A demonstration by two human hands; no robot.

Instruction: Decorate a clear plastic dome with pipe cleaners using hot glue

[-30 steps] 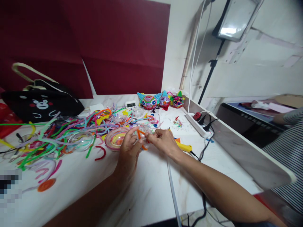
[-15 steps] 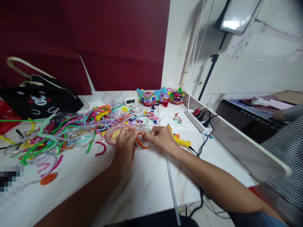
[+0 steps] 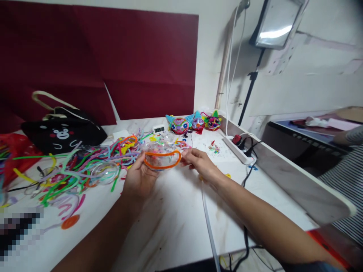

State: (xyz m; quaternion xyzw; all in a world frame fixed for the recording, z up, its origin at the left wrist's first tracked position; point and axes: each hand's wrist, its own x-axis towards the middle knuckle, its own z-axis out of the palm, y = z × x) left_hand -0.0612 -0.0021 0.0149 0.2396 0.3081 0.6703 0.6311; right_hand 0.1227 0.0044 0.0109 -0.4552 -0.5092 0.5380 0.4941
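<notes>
My left hand (image 3: 139,179) cups a clear plastic half-sphere (image 3: 159,155) from below, lifted off the white table (image 3: 176,223). An orange pipe cleaner (image 3: 162,165) runs round the sphere's rim. My right hand (image 3: 199,161) pinches the right end of that orange pipe cleaner with thumb and fingers closed. A tangled pile of coloured pipe cleaners (image 3: 76,166) lies to the left, with another clear half-sphere (image 3: 105,172) among them.
Three finished colourful mask-like figures (image 3: 194,121) and a small digital clock (image 3: 159,129) stand at the back. A power strip (image 3: 238,148) with cables lies right. A black bear bag (image 3: 61,132) sits back left. Another person's striped sleeve (image 3: 350,177) is at far right.
Both hands have lifted the clear half-sphere off the table and turned it, so the orange pipe cleaner now shows as a loop round its rim. The view shifted slightly.
</notes>
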